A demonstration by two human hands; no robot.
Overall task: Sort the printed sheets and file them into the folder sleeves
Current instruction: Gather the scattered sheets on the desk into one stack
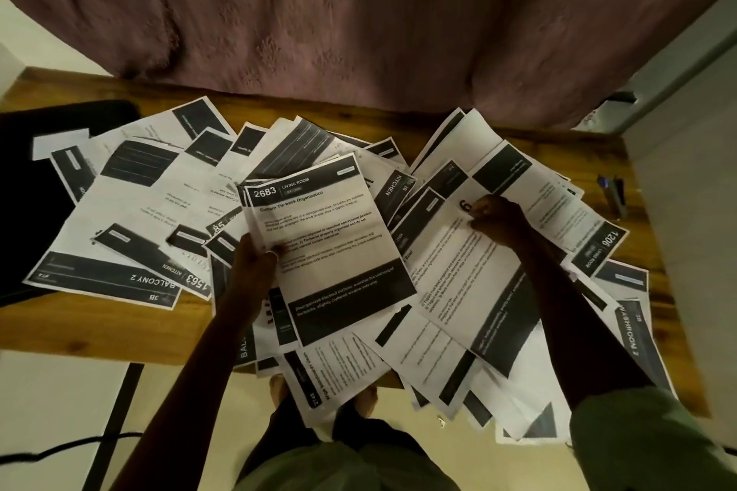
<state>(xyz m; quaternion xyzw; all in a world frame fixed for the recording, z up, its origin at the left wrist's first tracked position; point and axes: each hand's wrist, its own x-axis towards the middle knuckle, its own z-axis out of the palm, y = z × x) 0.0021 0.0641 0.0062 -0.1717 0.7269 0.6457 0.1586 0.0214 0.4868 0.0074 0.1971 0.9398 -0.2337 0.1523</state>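
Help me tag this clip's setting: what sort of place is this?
Probably a room in a home: a brown wooden table set against a mauve patterned fabric curtain, bare feet on a pale floor, white printed sheets spread over the table.

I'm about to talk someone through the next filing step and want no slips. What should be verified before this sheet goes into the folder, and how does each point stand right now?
1. Left hand grips the white printed sheet headed 2683 LIVING ROOM: ok, thumb lies over its left edge.
2. That sheet's heading is readable for sorting: ok.
3. Right hand holds only one sheet, the white sheet with a large 6: cannot tell.
4. Black flat folder at the left is free to open: not ok, sheets lie across it.
5. All sheets are fully on the brown wooden table: not ok, white sheets at the near edge overhang.
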